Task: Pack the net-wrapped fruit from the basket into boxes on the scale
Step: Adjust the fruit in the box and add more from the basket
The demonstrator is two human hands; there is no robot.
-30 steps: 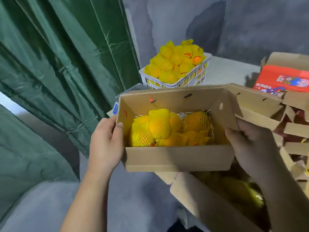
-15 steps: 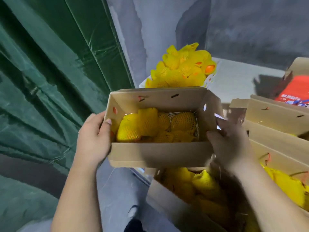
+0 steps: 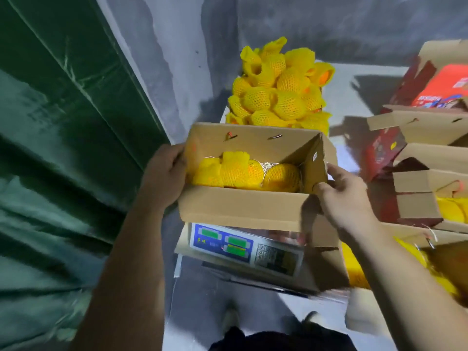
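We cannot see the basket itself: the heap of net-wrapped fruit (image 3: 277, 89) at the back covers it, and the near edge of that heap is hidden behind the open cardboard box (image 3: 243, 211). The scale (image 3: 247, 245) shows only its front panel under the box, with three green displays whose figures are too blurred to read; whether the box rests on the platform or is held just above it we cannot tell. Our feet at the bottom edge are dim and blurred.

We count one box in our hands, holding at least four fruit in yellow foam netting (image 3: 243, 173) on pale shredded paper. The fruit lie along the box floor, orange skin showing through the mesh in places. The heap at the back holds well over a dozen such fruit, too tangled for an exact count.

Our left hand (image 3: 164, 181) grips the left end wall, fingers curled over its rim. Our right hand (image 3: 347, 198) holds the right end, thumb and fingers pinching the end flap.

To the right, several more cardboard boxes (image 3: 425, 160) with red printed sides stand open, cut off by the frame; yellow netting shows in some of them. A green tarpaulin (image 3: 63, 148) hangs on the left beside a grey wall (image 3: 329, 26).
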